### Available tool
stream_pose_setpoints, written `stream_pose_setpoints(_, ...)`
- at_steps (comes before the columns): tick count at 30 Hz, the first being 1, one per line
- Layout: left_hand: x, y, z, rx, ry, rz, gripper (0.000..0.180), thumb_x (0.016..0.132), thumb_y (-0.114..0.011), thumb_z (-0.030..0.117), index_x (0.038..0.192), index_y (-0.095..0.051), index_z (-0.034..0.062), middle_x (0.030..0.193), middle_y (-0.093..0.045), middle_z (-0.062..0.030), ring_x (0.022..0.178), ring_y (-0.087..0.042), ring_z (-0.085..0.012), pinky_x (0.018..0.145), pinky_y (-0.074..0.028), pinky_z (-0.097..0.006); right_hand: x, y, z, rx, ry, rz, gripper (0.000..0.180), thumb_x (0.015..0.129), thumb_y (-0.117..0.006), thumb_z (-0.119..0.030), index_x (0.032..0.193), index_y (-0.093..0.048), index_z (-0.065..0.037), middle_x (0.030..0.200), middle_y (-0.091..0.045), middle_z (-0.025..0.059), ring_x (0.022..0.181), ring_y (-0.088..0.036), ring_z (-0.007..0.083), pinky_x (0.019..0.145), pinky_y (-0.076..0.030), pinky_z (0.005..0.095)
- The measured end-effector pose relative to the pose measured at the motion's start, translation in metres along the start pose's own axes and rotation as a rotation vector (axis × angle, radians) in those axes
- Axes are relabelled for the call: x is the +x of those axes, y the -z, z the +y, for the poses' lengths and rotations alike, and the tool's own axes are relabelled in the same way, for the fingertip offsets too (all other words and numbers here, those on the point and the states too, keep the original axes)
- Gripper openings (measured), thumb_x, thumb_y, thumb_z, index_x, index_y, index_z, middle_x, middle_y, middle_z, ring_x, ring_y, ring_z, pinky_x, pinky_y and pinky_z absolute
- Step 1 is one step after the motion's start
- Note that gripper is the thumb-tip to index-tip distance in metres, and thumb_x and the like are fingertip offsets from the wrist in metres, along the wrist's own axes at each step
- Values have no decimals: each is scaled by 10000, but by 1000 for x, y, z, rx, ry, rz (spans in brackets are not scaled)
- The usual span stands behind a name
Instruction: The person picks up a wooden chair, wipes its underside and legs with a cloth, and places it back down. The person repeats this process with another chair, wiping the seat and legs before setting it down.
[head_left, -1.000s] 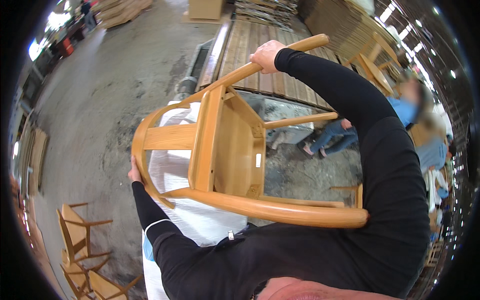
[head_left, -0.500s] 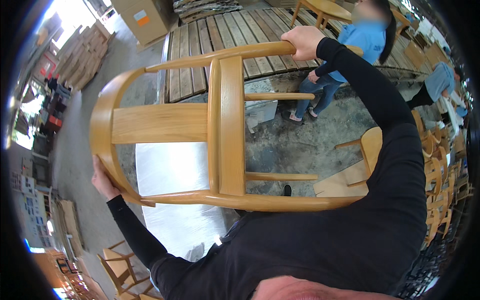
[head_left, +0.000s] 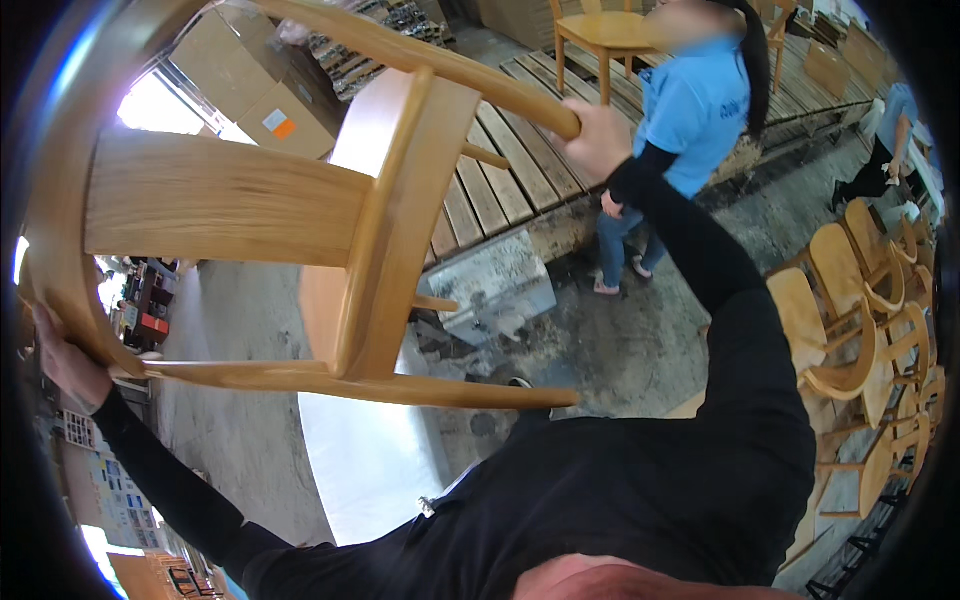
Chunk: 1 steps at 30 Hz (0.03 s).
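Head view, looking down past a black-sleeved chest. One wooden chair (head_left: pixel 300 220) is held up close to the camera, turned on its side, legs pointing right. Two hands grip it. Right hand (head_left: pixel 600 140) is closed in a fist round the end of the upper leg, arm stretched out. Left hand (head_left: pixel 65 360) wraps the curved back rail at the far left edge, fingers curled behind the wood; their tips are hidden.

Counts: one chair in hand; one finished chair (head_left: pixel 600 35) standing on the plank platform (head_left: pixel 510 170) at top; a stack of chairs (head_left: pixel 865 320) at right, at least four, exact number unclear. Two cardboard boxes (head_left: pixel 260 80) at upper left. One grey block (head_left: pixel 490 290) on the concrete floor (head_left: pixel 650 350). One white sheet (head_left: pixel 370 460) below the chair. Two other people: one in a blue shirt (head_left: pixel 690 110) beside the platform, one partly seen at the right rim (head_left: pixel 890 130).

Against half a second ago: chair sits nearer the lens and fills more of the frame; the view has swung, so the person in blue now stands closer to centre. Both grips unchanged.
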<state>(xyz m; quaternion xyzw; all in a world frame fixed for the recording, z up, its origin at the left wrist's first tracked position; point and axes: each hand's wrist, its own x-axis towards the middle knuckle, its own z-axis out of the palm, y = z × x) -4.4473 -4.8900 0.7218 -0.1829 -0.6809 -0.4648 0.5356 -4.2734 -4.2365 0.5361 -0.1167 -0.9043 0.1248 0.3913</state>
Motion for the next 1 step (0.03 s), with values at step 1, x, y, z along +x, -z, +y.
stream_pose_setpoints(1,14,-6,0,63,-124,-22,475,985,-498,322,1328,-552,-2,1265,-622,-157,1093,-621,-233,962,-470,-324,-2,-16,8,70,-36,-1,234,771,-704,-263,947,-665,-114,849,-668,173,813,-657,353,686,-515,436)
